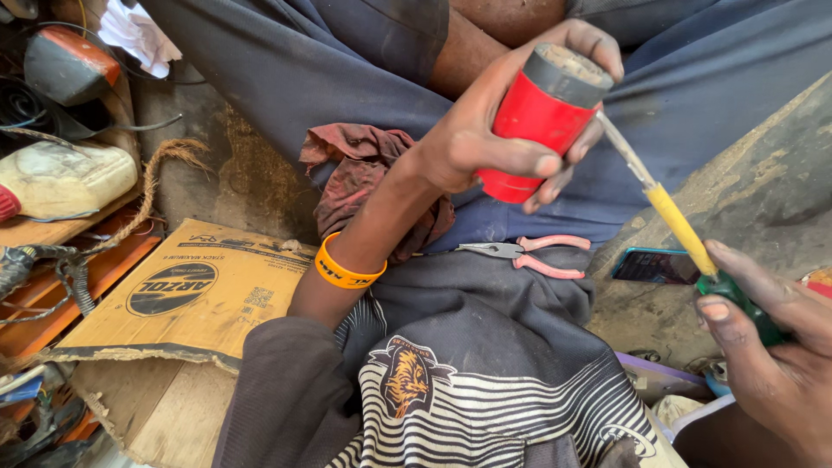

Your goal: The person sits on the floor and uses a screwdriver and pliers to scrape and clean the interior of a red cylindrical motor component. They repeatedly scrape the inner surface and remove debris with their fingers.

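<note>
My left hand (498, 139) grips a red cylindrical part (537, 121) with a grey dusty end cap, held up over my lap. An orange band (345, 269) circles that wrist. My right hand (767, 347), at the lower right, holds a screwdriver (680, 227) by its green and yellow handle. Its metal shaft points up-left and its tip meets the side of the red cylinder just under the grey cap. Pink-handled pliers (529, 254) lie on the dark cloth of my lap below the cylinder.
A dirty red rag (355, 173) rests on my lap. A flattened cardboard box (191, 290) lies at the left, with a frayed rope (156, 178), a white jug (61, 178) and cables beyond. A phone (654, 264) sits on the grey surface (763, 199) at right.
</note>
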